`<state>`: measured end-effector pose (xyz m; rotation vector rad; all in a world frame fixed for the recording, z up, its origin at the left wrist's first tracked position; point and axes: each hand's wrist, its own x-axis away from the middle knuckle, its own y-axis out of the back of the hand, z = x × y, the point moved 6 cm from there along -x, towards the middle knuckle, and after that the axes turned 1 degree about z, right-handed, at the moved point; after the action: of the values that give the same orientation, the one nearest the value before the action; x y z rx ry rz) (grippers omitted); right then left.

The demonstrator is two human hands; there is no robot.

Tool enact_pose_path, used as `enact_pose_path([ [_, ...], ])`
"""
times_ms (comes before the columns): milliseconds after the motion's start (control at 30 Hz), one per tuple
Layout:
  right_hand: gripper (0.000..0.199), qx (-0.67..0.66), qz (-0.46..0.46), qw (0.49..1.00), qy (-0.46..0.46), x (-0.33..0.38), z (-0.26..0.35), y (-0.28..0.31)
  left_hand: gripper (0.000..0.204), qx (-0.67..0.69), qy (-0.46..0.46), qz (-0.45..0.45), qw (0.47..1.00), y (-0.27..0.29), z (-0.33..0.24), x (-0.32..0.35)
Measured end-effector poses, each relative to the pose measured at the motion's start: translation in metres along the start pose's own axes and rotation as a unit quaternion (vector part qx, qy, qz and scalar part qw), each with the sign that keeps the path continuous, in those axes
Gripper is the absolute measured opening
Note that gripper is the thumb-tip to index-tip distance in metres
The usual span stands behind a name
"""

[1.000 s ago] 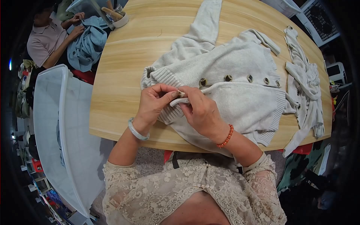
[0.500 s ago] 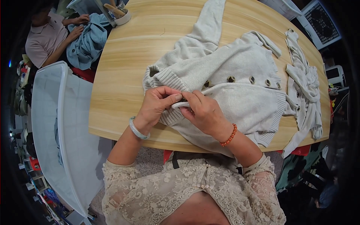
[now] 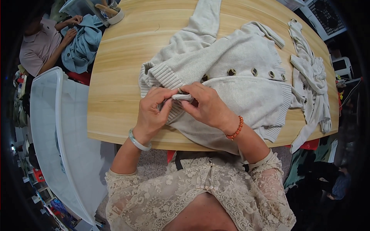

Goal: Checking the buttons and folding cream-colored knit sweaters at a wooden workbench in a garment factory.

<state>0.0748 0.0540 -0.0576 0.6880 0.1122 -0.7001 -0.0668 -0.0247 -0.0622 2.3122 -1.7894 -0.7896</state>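
A cream knit cardigan with dark mottled buttons lies spread on the wooden table in front of me. At its ribbed edge nearest me, my left hand pinches the folded button band between thumb and forefinger. Close beside it, my right hand grips the same folded band, fingertips almost meeting the left ones. Part of a button shows between the fingertips; whether it sits in a buttonhole I cannot tell. One sleeve stretches toward the far side of the table.
Another cream knit garment lies bunched at the table's right end. A large white plastic bin stands left of the table. At far left a person handles a blue garment. A cup of tools sits on the far left edge.
My left fingers have shifted, with the thumb now lower on the band. Both hands still hold the cardigan. The whole view has moved slightly, shifting the table up and left.
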Motion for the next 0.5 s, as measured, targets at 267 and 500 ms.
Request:
enact_pose_path([
  [267, 0.027, 0.008, 0.015, 1.000, -0.021, 0.001, 0.002, -0.001, 0.013, 0.064, 0.098, -0.051, 0.992, -0.003, 0.017, 0.006],
  [500, 0.018, -0.041, 0.052, 0.997, -0.041, 0.000, 0.003, 0.006, 0.012, 0.088, 0.113, 0.005, 0.990, -0.005, 0.024, -0.001],
])
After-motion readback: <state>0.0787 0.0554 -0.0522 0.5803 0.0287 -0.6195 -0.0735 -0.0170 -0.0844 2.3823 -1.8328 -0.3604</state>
